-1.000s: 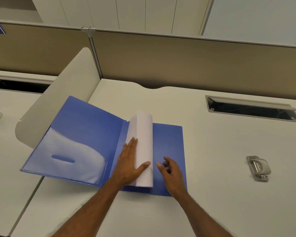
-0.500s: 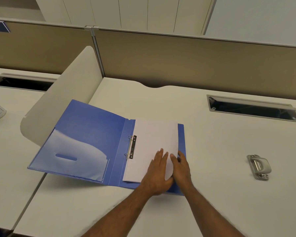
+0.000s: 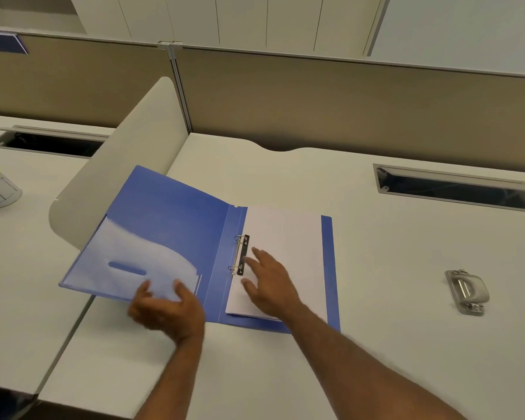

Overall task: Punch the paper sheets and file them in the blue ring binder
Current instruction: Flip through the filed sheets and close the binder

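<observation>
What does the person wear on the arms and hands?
Nothing that shows. Both forearms are bare to the frame edge, with no sleeve. The left grip and the right grip have no glove, watch or bracelet; the left is blurred, so rings cannot be judged.

Left hand [image 3: 167,310] shifted from paper sheets [image 3: 285,234] to cover [image 3: 164,213]; right hand [image 3: 270,283] slid toward rings [image 3: 239,256].

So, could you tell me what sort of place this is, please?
Most likely an open-plan office: beige partition panels behind white desks, each with a cable slot.
</observation>
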The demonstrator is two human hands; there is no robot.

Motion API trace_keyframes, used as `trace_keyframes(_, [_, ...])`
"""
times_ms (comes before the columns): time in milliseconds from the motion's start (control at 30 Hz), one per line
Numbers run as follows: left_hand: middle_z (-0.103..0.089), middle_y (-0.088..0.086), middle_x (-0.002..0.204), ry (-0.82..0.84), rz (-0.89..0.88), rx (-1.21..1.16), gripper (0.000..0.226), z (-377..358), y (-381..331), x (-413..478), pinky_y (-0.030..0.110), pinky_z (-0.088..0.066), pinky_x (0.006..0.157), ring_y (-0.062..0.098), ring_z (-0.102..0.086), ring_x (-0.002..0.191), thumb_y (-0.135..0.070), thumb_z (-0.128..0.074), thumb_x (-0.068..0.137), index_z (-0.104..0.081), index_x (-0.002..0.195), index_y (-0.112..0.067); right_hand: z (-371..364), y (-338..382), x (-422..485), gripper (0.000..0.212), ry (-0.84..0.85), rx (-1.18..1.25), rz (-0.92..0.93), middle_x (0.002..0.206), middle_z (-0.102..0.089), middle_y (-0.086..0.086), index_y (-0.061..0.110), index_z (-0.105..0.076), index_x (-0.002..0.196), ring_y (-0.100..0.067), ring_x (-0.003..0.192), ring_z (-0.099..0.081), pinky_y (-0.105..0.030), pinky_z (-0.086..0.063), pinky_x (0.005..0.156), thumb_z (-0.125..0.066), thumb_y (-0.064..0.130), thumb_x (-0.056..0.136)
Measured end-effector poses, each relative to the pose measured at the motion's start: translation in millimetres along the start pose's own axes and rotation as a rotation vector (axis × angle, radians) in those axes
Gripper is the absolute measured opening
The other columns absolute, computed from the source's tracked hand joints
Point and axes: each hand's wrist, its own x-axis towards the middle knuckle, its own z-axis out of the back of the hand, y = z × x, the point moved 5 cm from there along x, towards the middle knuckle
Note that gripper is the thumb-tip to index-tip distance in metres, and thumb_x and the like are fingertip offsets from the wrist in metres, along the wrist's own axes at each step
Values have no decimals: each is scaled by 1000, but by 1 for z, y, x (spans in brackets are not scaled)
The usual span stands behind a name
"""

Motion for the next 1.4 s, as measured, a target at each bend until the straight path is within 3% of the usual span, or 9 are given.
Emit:
trace_keyframes(100, [-38, 26, 122, -71, 321, -104, 55, 18, 26, 19, 32, -34, 93, 43, -40, 114, -11, -63, 75, -38, 122, 0, -20, 1, 7, 62, 130, -87, -22, 163, -5, 0, 24, -19, 152, -21, 150, -4, -37, -10, 120, -37, 48, 97])
trace_keyframes(200, [-28, 27, 137, 39, 405, -189, 74, 15, 38, 27, 33, -43, 96, 38, -43, 119, -9, -68, 79, -23, 136, 2, -29, -4, 8, 66, 190, -137, -28, 163, -1, 1, 25, -12, 153, -22, 151, 0, -40, -7, 121, -33, 52, 97])
trace_keyframes(333, [-50, 15, 124, 54, 558, -311, 68, 12, 40, 25, 30, -47, 89, 22, -57, 101, -7, -62, 85, -24, 141, -5, -33, -10, 3, 68, 210, -160, -29, 163, -1, 2, 26, -7, 153, -21, 151, 2, -40, -5, 122, -32, 54, 96])
trace_keyframes(467, [-63, 20, 105, 152, 479, -267, 28, 12, 28, 26, 35, -50, 81, 25, -59, 89, -12, -59, 90, -57, 109, 7, -32, -15, 1, 65, 204, -162, -56, 163, -2, 3, 29, -10, 153, -21, 151, 1, -41, -6, 122, -31, 54, 97])
trace_keyframes(667, [-62, 8, 102, 372, 236, -308, 23, 8, -1, 8, 6, -51, 65, 18, -61, 81, -14, -55, 95, -59, 109, 4, -26, -24, 2, 63, 188, -173, -89, 163, -1, 3, 30, -10, 153, -22, 151, 2, -42, -5, 122, -32, 51, 98])
trace_keyframes(900, [-61, 0, 100, 721, 38, -323, 18, -1, -18, -17, 5, -51, 67, 10, -64, 85, -9, -49, 95, -51, 112, -12, -23, -37, 3, 70, 210, -72, -77, 163, 2, 3, 31, -10, 153, -21, 150, 6, -40, 1, 120, -47, 45, 95])
trace_keyframes(1100, [-61, 6, 116, 1004, -115, -203, 41, -16, -12, -35, 21, -55, 82, 22, -61, 106, -33, -46, 92, -48, 127, -12, 9, -47, -4, 60, 122, 515, -261, 157, -28, 1, 22, -30, 149, -19, 146, -24, -36, -21, 119, -55, 35, 95])
trace_keyframes(1267, [-17, -20, 157, 1226, -434, -206, 68, -24, -36, -54, 28, -33, 112, 4, -21, 145, -24, -44, 94, -8, 149, -40, 66, -45, -29, 36, -163, 971, -359, 132, -59, -3, 23, -49, 132, -22, 121, -59, -36, -44, 106, -48, 34, 98])
trace_keyframes(1400, [-6, -13, 161, 1275, -624, -130, 70, -31, -42, -67, 45, -29, 116, 12, -10, 148, -28, -49, 95, -7, 151, -37, 112, -32, -49, 59, -183, 1397, -344, 121, -68, -3, 27, -47, 135, -27, 104, -69, -46, -54, 92, -47, 60, 85])
